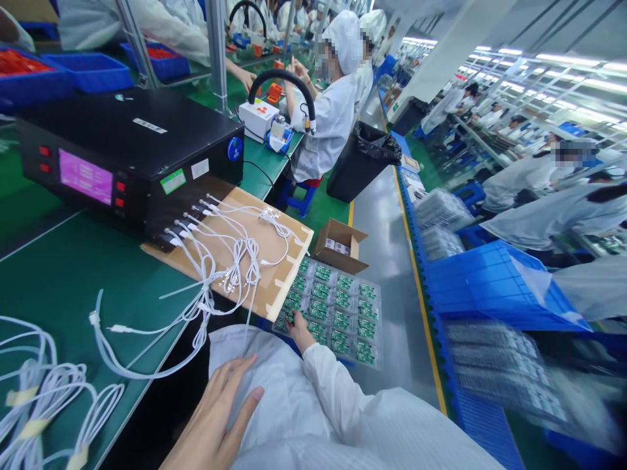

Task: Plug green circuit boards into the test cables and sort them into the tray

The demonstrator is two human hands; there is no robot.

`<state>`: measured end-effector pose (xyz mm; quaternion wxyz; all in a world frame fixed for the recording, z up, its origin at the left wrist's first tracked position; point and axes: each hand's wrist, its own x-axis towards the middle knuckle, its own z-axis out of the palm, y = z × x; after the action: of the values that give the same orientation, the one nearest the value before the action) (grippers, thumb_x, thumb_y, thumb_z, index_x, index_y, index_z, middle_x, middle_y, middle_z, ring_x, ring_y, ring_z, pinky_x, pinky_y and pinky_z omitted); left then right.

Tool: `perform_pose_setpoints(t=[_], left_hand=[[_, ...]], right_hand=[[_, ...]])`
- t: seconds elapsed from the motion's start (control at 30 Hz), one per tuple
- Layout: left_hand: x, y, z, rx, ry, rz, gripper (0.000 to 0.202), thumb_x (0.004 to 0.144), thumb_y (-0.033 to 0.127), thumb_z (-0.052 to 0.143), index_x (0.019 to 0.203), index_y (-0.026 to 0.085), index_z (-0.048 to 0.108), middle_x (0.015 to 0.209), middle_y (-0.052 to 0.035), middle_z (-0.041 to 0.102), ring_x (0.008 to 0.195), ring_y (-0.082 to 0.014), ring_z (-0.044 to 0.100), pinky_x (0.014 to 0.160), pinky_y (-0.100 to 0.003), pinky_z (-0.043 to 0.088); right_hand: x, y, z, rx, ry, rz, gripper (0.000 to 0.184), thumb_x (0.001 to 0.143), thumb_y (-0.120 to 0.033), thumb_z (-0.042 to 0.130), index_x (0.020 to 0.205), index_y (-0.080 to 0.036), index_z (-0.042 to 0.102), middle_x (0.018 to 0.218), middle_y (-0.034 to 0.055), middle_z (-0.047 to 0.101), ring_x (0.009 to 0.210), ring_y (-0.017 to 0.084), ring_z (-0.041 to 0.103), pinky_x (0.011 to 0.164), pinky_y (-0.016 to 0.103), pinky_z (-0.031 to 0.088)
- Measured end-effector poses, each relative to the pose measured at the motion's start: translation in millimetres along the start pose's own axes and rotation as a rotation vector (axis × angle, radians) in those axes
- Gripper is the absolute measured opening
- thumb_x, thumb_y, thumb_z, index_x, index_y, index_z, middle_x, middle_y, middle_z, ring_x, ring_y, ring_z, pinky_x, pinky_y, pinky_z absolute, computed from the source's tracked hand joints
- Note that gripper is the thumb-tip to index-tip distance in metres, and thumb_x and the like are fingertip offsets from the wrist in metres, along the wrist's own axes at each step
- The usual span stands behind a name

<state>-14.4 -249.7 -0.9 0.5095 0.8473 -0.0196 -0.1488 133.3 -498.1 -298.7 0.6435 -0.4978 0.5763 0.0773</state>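
Note:
My left hand (215, 411) is above my lap, fingers stretched out and holding nothing, close to the white smock (274, 385). Down at the clear plastic tray (379, 326), my right hand (300, 333) has its fingertips closed on a green circuit board (290, 317) at the near left corner. Part of that board is hidden by the fingers. Rows of similar green boards (341, 298) fill the tray's compartments. Beside the tray, white cables (245, 258) lie across a cardboard sheet (279, 258) and run to a black test unit (132, 137) with a pink screen.
More bundled white cables (53, 391) lie on the green table (98, 254). An open cardboard box (345, 261) stands past the tray, with a black bin (360, 163) behind it. A co-worker (328, 117) sits farther along. Blue crates (494, 281) and stacked trays stand to the right.

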Motion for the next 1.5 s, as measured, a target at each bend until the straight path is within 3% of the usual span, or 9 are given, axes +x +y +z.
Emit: perform_pose_setpoints(t=[0.13,0.27,0.43,0.6,0.9,1.03,1.3,1.5], left_hand=[[0,-1,1.1,0.011,0.003,0.009,0.043,0.104,0.045,0.046,0.144,0.034,0.058,0.146,-0.0066,0.059,0.141,-0.0279,0.054,0.116,-0.05,0.049],[1,-1,2.7,0.007,-0.018,0.02,0.044,0.106,0.046,0.043,0.145,0.033,0.057,0.145,-0.0079,0.059,0.14,-0.0275,0.054,0.116,-0.051,0.049],[0,4,4.1,0.006,-0.051,0.003,0.043,0.106,0.046,0.041,0.145,0.035,0.055,0.143,-0.0061,0.06,0.139,-0.0266,0.055,0.116,-0.051,0.049],[-2,6,11.3,-0.005,0.035,-0.011,0.045,0.103,0.051,0.042,0.142,0.036,0.057,0.14,-0.0042,0.063,0.137,-0.0278,0.057,0.114,-0.045,0.052],[-4,3,11.4,-0.031,-0.009,-0.012,0.049,0.103,0.052,0.041,0.144,0.031,0.058,0.143,-0.01,0.06,0.141,-0.0336,0.052,0.118,-0.054,0.047],[-3,2,9.8,-0.018,-0.035,-0.017,0.048,0.104,0.052,0.041,0.145,0.032,0.057,0.145,-0.0086,0.059,0.142,-0.0305,0.051,0.12,-0.053,0.045],[-4,3,10.0,-0.008,-0.047,-0.024,0.047,0.106,0.051,0.04,0.145,0.031,0.057,0.146,-0.0073,0.059,0.144,-0.0286,0.049,0.124,-0.053,0.041],[-6,0,7.6,-0.003,-0.069,-0.04,0.048,0.105,0.053,0.039,0.147,0.034,0.054,0.148,-0.006,0.056,0.146,-0.027,0.048,0.125,-0.053,0.039]], right_hand=[[-13,21,-14,-0.026,-0.036,-0.013,0.031,0.102,-0.04,0.063,0.122,-0.016,0.064,0.112,0.0066,0.069,0.089,0.017,0.069,0.077,0.034,0.061],[-15,30,-11,-0.022,-0.005,-0.003,0.032,0.101,-0.04,0.065,0.124,-0.018,0.064,0.118,0.0075,0.068,0.096,0.019,0.069,0.081,0.036,0.061],[-10,27,1,-0.018,0.022,0.011,0.035,0.1,-0.038,0.066,0.129,-0.018,0.062,0.125,0.0089,0.066,0.103,0.021,0.069,0.086,0.039,0.061],[-7,23,6,-0.021,0.024,0.028,0.036,0.101,-0.038,0.066,0.131,-0.019,0.062,0.129,0.0094,0.065,0.107,0.022,0.068,0.089,0.041,0.061],[-16,34,-17,-0.016,0.044,0.092,0.032,0.102,-0.038,0.064,0.126,-0.016,0.063,0.118,0.0076,0.068,0.093,0.018,0.069,0.079,0.035,0.062],[-20,36,-27,-0.005,0.074,0.111,0.031,0.101,-0.037,0.065,0.125,-0.016,0.063,0.115,0.0071,0.068,0.091,0.017,0.069,0.076,0.034,0.062],[-20,35,-10,-0.015,0.097,0.132,0.032,0.101,-0.037,0.065,0.128,-0.019,0.063,0.124,0.0086,0.067,0.102,0.02,0.069,0.084,0.038,0.062],[-20,33,-11,-0.039,0.066,0.122,0.031,0.101,-0.036,0.066,0.126,-0.018,0.064,0.119,0.0075,0.068,0.096,0.019,0.069,0.079,0.035,0.062]])
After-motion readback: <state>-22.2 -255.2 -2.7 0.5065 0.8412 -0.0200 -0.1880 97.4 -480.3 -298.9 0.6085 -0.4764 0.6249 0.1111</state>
